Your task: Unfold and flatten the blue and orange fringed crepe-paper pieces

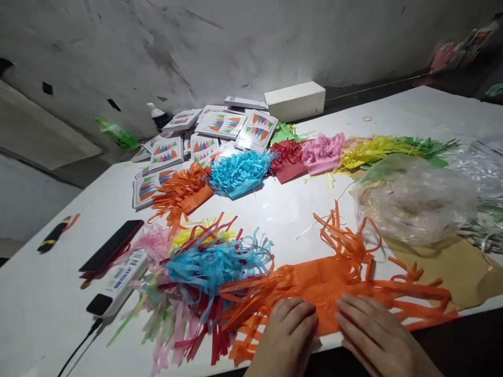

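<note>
Both of my hands lie flat on an orange fringed tissue-paper piece (326, 280) at the near edge of the white table (43, 298). My left hand (288, 335) presses its lower left part, fingers together and pointing away from me. My right hand (375, 332) presses the lower right part, fingers spread slightly. The paper's cut strips fan out to both sides and upward. Just left of it lies a pile of blue (214, 264), red, pink and yellow fringed pieces.
Further back sit orange (183, 196), blue (238, 173), red (286, 159), pink (324, 152) and yellow-green fringe bundles and several printed packets (220, 125). A white box (295, 99) stands by the wall. A crumpled plastic bag (416, 201) lies right. A phone (112, 245) and power strip (118, 283) lie left.
</note>
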The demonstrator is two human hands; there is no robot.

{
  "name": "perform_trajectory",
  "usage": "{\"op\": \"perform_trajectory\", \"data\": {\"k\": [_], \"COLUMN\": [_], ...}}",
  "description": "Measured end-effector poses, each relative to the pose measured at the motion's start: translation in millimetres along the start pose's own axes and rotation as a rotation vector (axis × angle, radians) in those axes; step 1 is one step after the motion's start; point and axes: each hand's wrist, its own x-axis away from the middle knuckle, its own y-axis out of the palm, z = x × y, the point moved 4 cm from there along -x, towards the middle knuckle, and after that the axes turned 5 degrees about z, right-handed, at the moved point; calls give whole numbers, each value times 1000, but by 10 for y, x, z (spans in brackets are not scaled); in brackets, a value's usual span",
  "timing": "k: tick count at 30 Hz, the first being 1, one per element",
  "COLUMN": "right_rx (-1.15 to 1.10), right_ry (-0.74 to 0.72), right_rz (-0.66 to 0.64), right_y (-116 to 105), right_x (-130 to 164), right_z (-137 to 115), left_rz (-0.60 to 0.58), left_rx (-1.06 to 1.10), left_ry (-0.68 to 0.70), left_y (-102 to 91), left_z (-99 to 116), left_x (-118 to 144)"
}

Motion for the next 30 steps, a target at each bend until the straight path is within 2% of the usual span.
{"op": "perform_trajectory", "data": {"k": [1,3,10,17,20,22,25,30], "right_rx": [-12,-10,-93,-160,-197,-192,-141,-47], "right_ry": [-54,-75,5,166,217,205,166,154], "right_rz": [-19,-18,-95,-37,-95,-124,-162,-199], "right_y": [48,98,47,44,64,62,75,183], "right_x": [-54,-120,-100,-147,-172,-190,-218,-219], "right_z": [-66,-109,0,25,37,32,-7,-86], "left_rz": [-28,-49,-38,-58,-138,-162,-115,-111], "left_rx": [15,62,116,135,78,36,17,67], "left_ry": [-9,-37,-122,-277,-272,-218,-180,-228], "left_y": [-7,-30,-36,7,11,14,5,-19], "left_z": [-5,-21,-81,-104,-87,-71,-58,-41], "left_x": [0,14,81,57,49,42,14,-50]}}
